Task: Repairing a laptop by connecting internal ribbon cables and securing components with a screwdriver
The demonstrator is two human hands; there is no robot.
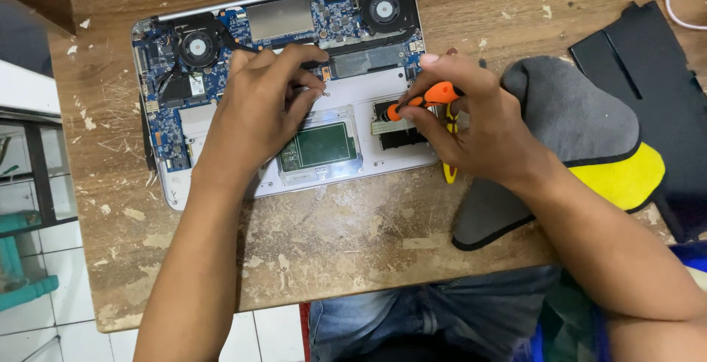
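An opened silver laptop base (221,185) with its bottom cover removed lies on a worn, chipped wooden table (331,237), its blue circuit board (166,104) exposed along the far and left sides. Two round black cooling fans sit on that board, one at the far left (197,47) and one at the far right (384,8). A green rectangular board in a clear frame (319,146) sits near the front edge of the laptop base, roughly in the middle.

The left hand (261,104) rests on the middle of the laptop base, fingers curled and pressed down onto the parts just beyond the green board; whether it pinches anything small under the fingertips cannot be told. The right hand (471,119) is closed around a small screwdriver with an orange handle (434,97), thumb and fingers pinching the handle, with the tip end pointing left toward a dark rectangular recess (401,135) at the right front of the laptop base. A thin yellow tool (449,174) peeks out below the right hand, at the laptop's right edge.

Just right of the laptop lies a grey fabric pouch with a yellow panel and black trim (574,126), partly under the right forearm. Farther right, a flat black plastic cover (648,67) rests on the table. A white cable (674,1) curves in at the far right corner. Blue jeans (412,310) show below the table edge, and white floor tiles (66,259) lie at left.
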